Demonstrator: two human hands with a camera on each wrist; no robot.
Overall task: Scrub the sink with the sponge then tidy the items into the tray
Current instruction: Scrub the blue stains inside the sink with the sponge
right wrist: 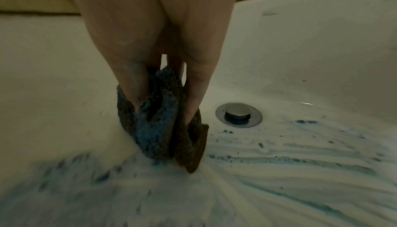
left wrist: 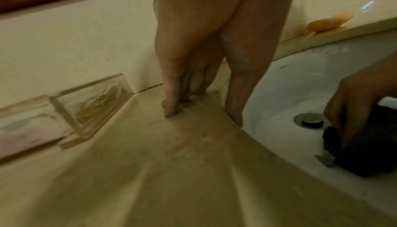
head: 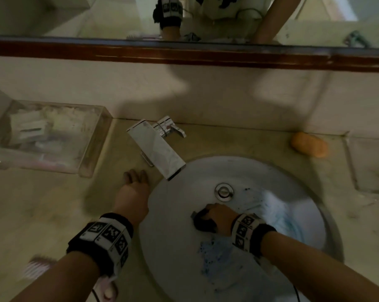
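My right hand point(head: 216, 216) grips a dark, folded sponge point(right wrist: 159, 125) and presses it against the white sink point(head: 282, 175) just in front of the metal drain point(head: 224, 191). Blue powder and foamy streaks point(right wrist: 290, 156) cover the basin floor around the sponge point(head: 202, 221). My left hand point(head: 135, 182) rests on the beige counter point(left wrist: 150, 171) at the basin's left rim, fingers straight, fingertips point(left wrist: 170, 111) touching the surface. A clear tray point(head: 90, 149) with several pale items sits at the counter's far left.
A chrome faucet point(head: 158, 149) reaches over the basin's back-left edge. An orange soap bar point(head: 309, 144) lies at the back right by the wall. A pink brush point(head: 37, 267) lies near the counter's front left. A mirror with a wooden frame point(head: 184, 55) hangs above.
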